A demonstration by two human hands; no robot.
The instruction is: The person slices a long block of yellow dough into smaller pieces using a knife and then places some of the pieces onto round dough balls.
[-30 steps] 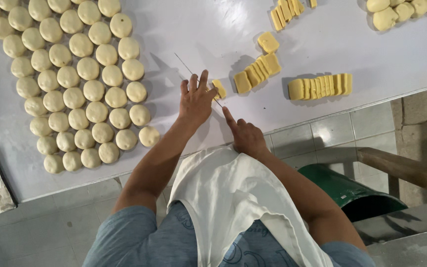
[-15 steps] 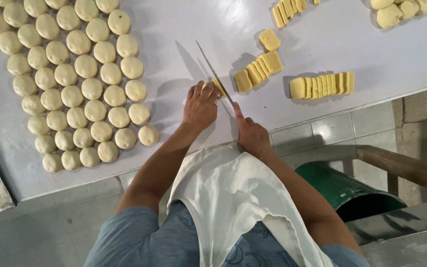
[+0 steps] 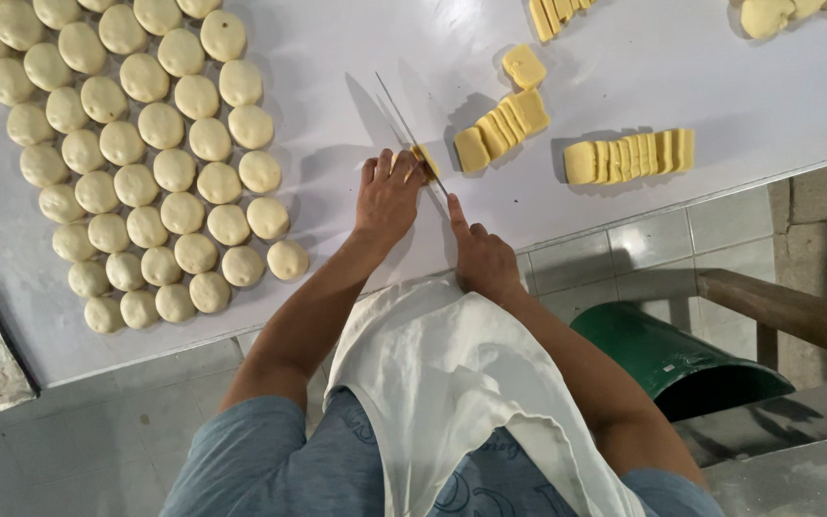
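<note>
white flat work table | rows of round pale dough balls at its left | right hand clenched on long thin steel knife | left hand fingers pinning small yellow butter-like block near table's front edge, blade against it

Bright, even light; sharp focus, soft shadows.
</note>
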